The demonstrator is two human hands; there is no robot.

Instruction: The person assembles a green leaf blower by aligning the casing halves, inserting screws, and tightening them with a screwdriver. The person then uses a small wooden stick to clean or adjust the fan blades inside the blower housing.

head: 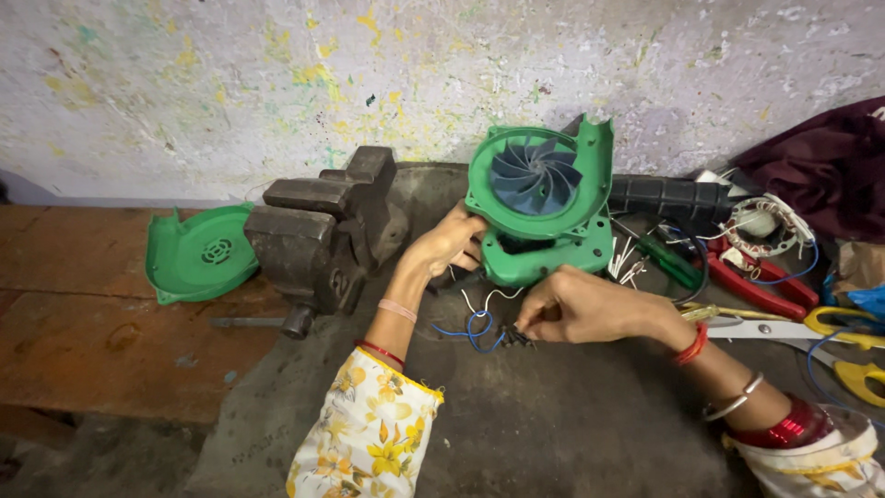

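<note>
A green blower housing (542, 198) with a dark blue fan wheel (535, 175) stands tilted upright at the middle of the bench. My left hand (447, 244) grips its lower left edge. Just below it, my right hand (576, 307) pinches a small dark part (514, 337) at the end of blue and white wires (477, 325) that run out of the housing. A black ribbed handle (668, 195) sticks out to the right behind the housing.
A heavy dark bench vise (323, 231) stands left of the housing, with a green round cover (198, 254) beside it. Red-handled pliers (761, 286), yellow-handled scissors (830, 327), a wound stator (765, 226) and dark red cloth (820, 166) lie at right.
</note>
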